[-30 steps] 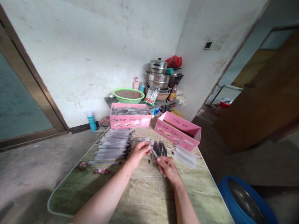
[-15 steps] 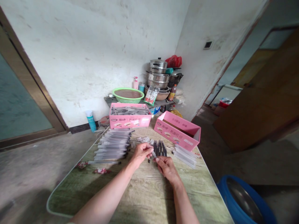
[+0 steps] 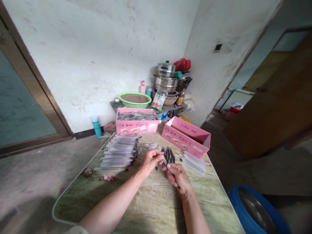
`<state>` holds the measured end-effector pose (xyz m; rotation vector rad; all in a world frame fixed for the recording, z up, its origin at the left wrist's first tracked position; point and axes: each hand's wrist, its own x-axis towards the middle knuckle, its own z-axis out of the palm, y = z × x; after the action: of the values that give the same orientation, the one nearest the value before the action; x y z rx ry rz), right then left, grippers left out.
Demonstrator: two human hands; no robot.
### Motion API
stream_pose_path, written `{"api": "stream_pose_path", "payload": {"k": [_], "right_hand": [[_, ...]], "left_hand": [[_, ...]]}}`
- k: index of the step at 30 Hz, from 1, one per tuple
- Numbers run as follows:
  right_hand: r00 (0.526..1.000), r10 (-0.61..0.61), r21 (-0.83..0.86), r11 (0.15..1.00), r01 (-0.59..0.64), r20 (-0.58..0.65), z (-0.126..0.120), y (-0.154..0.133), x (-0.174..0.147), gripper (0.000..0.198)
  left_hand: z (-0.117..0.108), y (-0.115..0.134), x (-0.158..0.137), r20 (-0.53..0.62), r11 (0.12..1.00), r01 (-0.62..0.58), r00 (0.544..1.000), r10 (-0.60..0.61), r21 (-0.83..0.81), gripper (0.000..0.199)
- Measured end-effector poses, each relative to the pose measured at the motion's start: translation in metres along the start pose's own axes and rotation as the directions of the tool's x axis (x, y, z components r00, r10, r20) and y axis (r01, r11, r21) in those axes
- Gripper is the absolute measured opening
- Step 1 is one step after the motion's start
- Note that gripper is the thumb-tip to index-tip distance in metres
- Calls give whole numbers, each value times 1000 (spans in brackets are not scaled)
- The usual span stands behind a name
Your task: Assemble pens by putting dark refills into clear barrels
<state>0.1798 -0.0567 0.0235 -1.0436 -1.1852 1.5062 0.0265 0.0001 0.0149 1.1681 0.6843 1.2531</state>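
Both my hands meet over the middle of the table around a slim pen [image 3: 165, 161]. My left hand [image 3: 151, 161] pinches its far end with thumb and fingers. My right hand [image 3: 179, 176] is closed round the near part, and a dark tip sticks out below the palm. Just beyond the fingers lies a bunch of black pen parts [image 3: 168, 153]. To the left, many translucent pens with dark ends [image 3: 120, 151] lie in a row. Clear tubes [image 3: 193, 164] are stacked to the right. Small pale pieces [image 3: 150, 146] lie behind my left hand.
A pink box [image 3: 136, 126] full of pens stands at the table's [image 3: 146, 208] back edge. Another pink box [image 3: 184, 139] sits to its right, its inside partly hidden. Behind are a green basin [image 3: 135, 103] and stacked pots [image 3: 166, 76]. A blue tub [image 3: 235, 201] stands at the right.
The pen now reaches through my right hand, with its dark end showing below the palm. Both hands appear slightly further right, as the whole view has shifted a little.
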Motion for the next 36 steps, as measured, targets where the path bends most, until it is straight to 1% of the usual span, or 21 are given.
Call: {"api": "stream_pose_path", "payload": {"k": [2,4,6,7,9,11,13,14,15,17,19,22,26,28,29,30,31,32,33,34,36], "right_hand": [[1000,0,2,1000,0,1,1,2,2,42],[1000,-4,12,1000,4,3,2,5,5,42],[1000,-24,33,999,25,-14,1,7,7,44],[998,-42,48,998,44,-40,0,7,7,44],[990,-85,75,993,93,-113,-5,6,8,43],[982,-104,93,988,120,-161,-9,6,8,42],[980,-106,99,987,124,-168,-12,6,7,41],[980,-105,99,987,123,-167,-13,6,7,40],[981,-105,97,988,122,-165,-13,6,7,40],[982,-107,91,988,122,-158,-13,6,7,39],[981,-110,85,989,125,-157,-12,6,7,39],[979,-114,78,989,128,-168,-13,5,7,39],[975,-113,39,992,123,-193,-14,7,8,39],[958,-129,-38,992,124,-257,-18,9,9,39],[933,-160,-107,985,132,-323,-22,9,9,39],[890,-205,-198,971,133,-408,-28,9,9,39],[819,-273,-317,941,118,-504,-34,8,7,39],[733,-356,-457,887,70,-580,-42,6,6,38],[646,-427,-582,813,-34,-633,-50,5,4,35],[583,-457,-659,728,-189,-672,-58,3,1,32],[550,-394,-669,549,-501,-736,-71,-1,-3,27]], "left_hand": [[0,1,-1,1,999,-15,1000,15,38,35],[-4,6,1,-38,997,-48,998,50,57,34],[-15,17,5,-155,992,-112,980,121,63,32],[-24,24,8,-241,985,-154,956,168,75,31],[-48,37,14,-446,960,-250,850,280,128,29],[-78,49,19,-603,917,-326,693,396,227,28],[-106,57,21,-695,870,-354,527,489,344,29],[-118,60,21,-716,853,-341,467,519,396,29],[-129,61,21,-730,838,-320,416,543,442,29],[-146,62,19,-733,817,-254,359,577,518,29],[-157,61,15,-731,797,-144,329,598,587,29],[-169,61,10,-729,745,81,300,616,663,28],[-172,64,2,-731,643,347,308,609,682,26],[-170,66,0,-750,606,448,312,583,657,25],[-170,67,0,-761,594,483,313,569,643,25],[-169,67,-1,-768,585,506,320,555,634,25],[-169,67,-1,-773,580,519,330,542,628,26],[-169,66,-1,-777,577,527,340,530,624,26],[-170,66,-1,-780,576,531,347,521,622,26],[-171,65,0,-781,577,532,352,516,620,26],[-173,63,0,-779,585,518,351,520,624,24]]}}
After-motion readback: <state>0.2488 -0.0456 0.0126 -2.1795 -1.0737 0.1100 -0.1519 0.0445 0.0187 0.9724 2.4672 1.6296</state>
